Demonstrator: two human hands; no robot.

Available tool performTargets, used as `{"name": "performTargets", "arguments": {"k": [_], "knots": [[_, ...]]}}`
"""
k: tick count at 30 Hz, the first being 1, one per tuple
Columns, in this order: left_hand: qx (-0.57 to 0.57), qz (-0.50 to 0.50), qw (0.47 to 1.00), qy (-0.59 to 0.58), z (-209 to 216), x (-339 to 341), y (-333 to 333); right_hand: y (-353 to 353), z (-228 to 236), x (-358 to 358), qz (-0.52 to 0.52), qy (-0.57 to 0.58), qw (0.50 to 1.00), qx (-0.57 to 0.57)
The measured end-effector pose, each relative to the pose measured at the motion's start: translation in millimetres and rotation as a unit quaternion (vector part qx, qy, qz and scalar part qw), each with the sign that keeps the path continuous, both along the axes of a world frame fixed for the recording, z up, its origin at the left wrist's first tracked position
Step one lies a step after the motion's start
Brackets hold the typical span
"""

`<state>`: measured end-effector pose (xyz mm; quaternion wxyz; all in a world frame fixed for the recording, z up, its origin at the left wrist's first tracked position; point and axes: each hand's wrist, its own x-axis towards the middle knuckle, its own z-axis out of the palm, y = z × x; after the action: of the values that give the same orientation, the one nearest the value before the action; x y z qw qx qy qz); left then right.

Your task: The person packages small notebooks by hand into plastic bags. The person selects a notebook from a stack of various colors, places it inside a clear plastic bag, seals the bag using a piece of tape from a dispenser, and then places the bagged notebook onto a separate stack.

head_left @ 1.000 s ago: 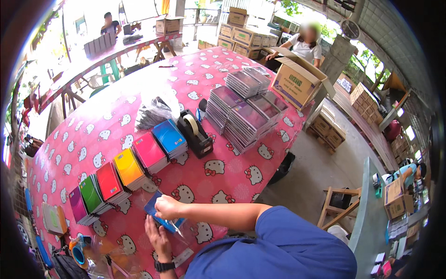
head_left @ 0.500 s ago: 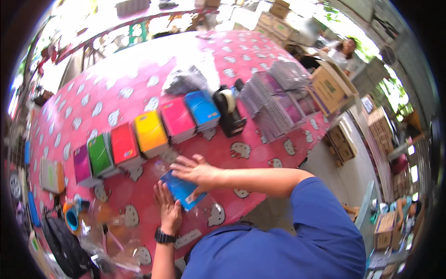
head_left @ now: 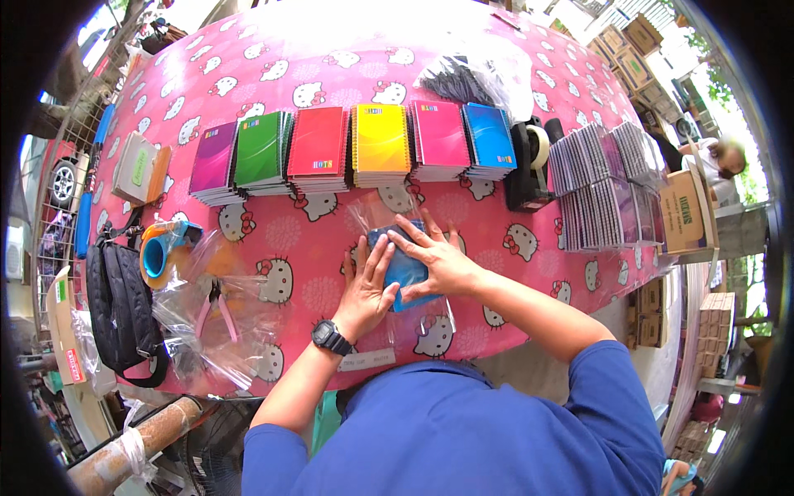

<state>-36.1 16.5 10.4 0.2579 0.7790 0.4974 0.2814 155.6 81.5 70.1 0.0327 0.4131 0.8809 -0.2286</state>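
Two hands press flat on a blue notebook (head_left: pixel 407 269) in a clear plastic sleeve (head_left: pixel 397 248), lying near the middle of the pink worktop (head_left: pixel 273 66) close to its front edge. Left hand (head_left: pixel 370 285), with a black watch (head_left: pixel 331 337) at the wrist, lies open, fingers stretched over the notebook's left edge. Right hand (head_left: pixel 438 260) lies open too, palm down on the notebook's right half, fingers spread toward 11 o'clock. Neither hand grips; both just push down.

At 12 o'clock from the notebook runs a row of spiral notebook stacks: purple (head_left: pixel 213 159), green (head_left: pixel 260 153), red (head_left: pixel 319 147), yellow (head_left: pixel 380 142), pink (head_left: pixel 440 136), blue (head_left: pixel 490 136). At 2 o'clock stands a black tape dispenser (head_left: pixel 529 161), and past it grey wrapped notebook packs (head_left: pixel 600 186). At 9 o'clock lie loose clear bags (head_left: pixel 207 318), pink-handled pliers (head_left: pixel 217 307) and an orange-and-blue tape roll holder (head_left: pixel 161 248). Black backpack (head_left: pixel 124 310) hangs at the far left edge. Cardboard boxes (head_left: pixel 682 211) sit beyond the worktop at 3 o'clock.
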Motion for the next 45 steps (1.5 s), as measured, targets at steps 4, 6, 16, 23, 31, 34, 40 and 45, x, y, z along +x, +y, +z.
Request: {"name": "performTargets", "arguments": {"k": [4,6,16,23,31,34,40,45], "knots": [[-0.014,0.01,1.0,0.023,13,5,8,3,1,-1,-0.011,-0.008,1.0,0.002],[-0.019,0.011,0.998,0.061,24,6,14,4,0,0,-0.015,0.002,1.0,0.005],[-0.043,0.041,0.997,0.054,30,5,13,-24,1,84,-0.098,0.153,0.955,0.233],[-0.047,0.013,0.998,0.026,32,18,18,93,-13,236,-0.539,0.337,0.754,0.164],[-0.069,0.04,0.996,0.036,33,9,13,56,20,192,-0.448,0.534,0.714,0.064],[-0.057,0.032,0.998,0.022,31,13,14,40,-18,206,-0.556,0.522,0.644,-0.057],[-0.049,0.032,0.998,0.033,31,13,16,33,-28,166,-0.563,0.414,0.683,-0.21],[-0.029,0.043,0.998,0.029,35,8,21,8,37,24,-0.338,0.436,0.775,-0.307]]}}
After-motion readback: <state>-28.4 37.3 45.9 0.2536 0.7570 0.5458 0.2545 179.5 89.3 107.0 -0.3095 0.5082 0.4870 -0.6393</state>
